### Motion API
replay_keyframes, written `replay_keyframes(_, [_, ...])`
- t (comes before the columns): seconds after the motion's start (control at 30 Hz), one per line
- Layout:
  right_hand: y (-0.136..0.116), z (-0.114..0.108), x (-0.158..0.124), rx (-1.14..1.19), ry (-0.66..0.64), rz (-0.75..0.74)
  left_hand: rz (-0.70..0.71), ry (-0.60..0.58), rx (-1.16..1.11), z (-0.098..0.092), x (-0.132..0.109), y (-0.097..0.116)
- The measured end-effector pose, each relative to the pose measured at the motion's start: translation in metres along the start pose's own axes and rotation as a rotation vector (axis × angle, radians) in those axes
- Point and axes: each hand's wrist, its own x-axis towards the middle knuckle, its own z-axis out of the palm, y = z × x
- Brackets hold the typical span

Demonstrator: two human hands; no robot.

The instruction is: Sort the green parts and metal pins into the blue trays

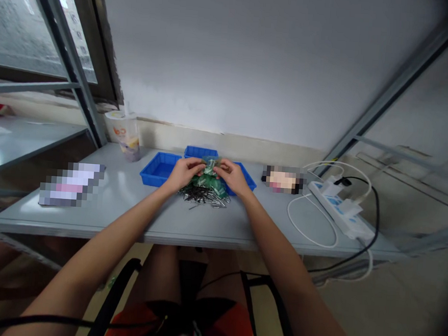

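Orange shorts [233, 326] face the table edge [203, 242]; well inside, both hands [184, 173] [234, 176] pinch a bag [210, 164].

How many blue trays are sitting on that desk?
3 in view: the left tray, beside the left hand; the back tray, beyond both hands; and the right tray, partly covered by the right hand. The hands might hide more.
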Motion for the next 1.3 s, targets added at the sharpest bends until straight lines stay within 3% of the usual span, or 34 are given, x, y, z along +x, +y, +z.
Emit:
replay_keyframes(0.13, [0.007, -0.011, 0.005, -0.064, 0.122, -0.006, 0.058, -0.123, 0.16, -0.009, 0.0, -0.001])
replay_keyframes(0.3, [0.018, -0.042, 0.008, -0.383, 0.472, -0.037, 0.233, -0.493, 0.461, -0.026, 0.001, -0.006])
replay_keyframes(0.43, [0.026, -0.056, 0.007, -0.595, 0.477, 0.06, 0.294, -0.57, 0.583, -0.03, 0.002, -0.013])
replay_keyframes(0.73, [0.026, -0.048, 0.005, -0.624, 0.396, 0.051, 0.329, -0.471, 0.634, -0.023, 0.001, -0.009])
replay_keyframes(0.93, [0.017, -0.04, 0.005, -0.542, 0.387, -0.054, 0.246, -0.182, 0.618, -0.02, 0.001, -0.007])
replay_keyframes(1.1, [0.007, -0.022, 0.001, -0.541, 0.228, -0.168, 0.191, 0.039, 0.464, -0.017, 0.001, -0.005])
replay_keyframes(1.3, [0.0, 0.002, -0.005, -0.54, 0.028, -0.244, 0.081, 0.015, 0.183, -0.011, 0.001, -0.002])
